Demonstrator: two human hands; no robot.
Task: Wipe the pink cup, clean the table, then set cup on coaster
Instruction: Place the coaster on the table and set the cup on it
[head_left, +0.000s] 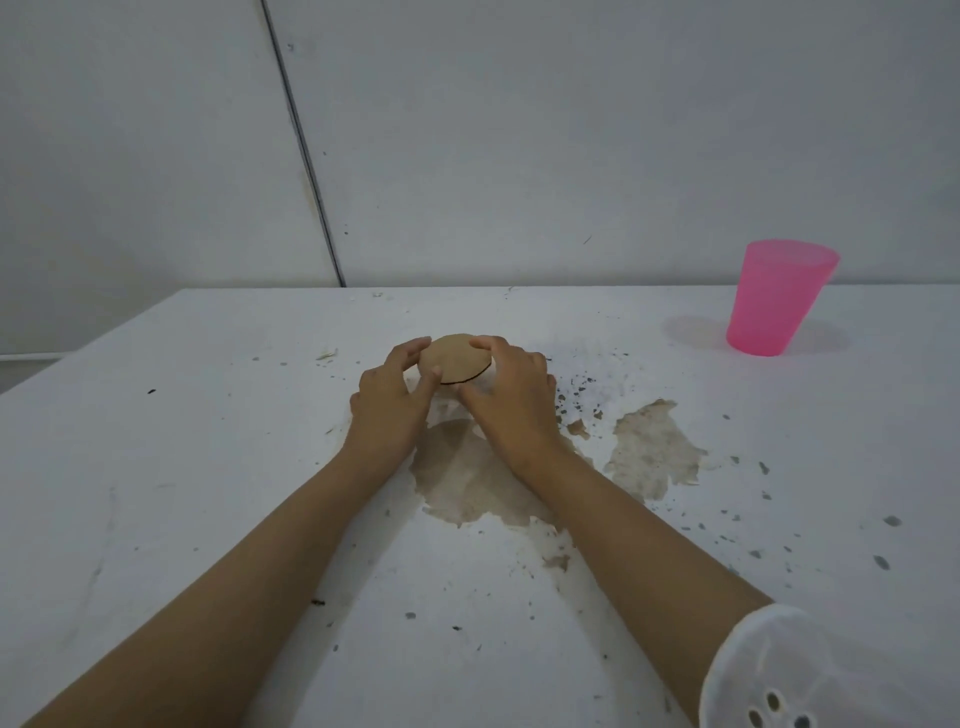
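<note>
- Coaster (455, 358), a flat tan disc, sits at mid-table, its near edge apparently tipped up, face toward us; being round, it has no long axis.
- We pinch its rim from both sides, left hand (395, 395) and right hand (511, 395), fingers curled partway around it, likely to position it.
- Pink cup (776, 299) stands upright, mouth up, well apart at far right.
- Brown stains (652, 449) mark the table (182, 467), so cleaning seems unfinished.

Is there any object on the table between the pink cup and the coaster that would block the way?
No object does. Between the pink cup and the coaster lies only bare table with dark specks; both hands, left hand and right hand, grip the coaster.
</note>
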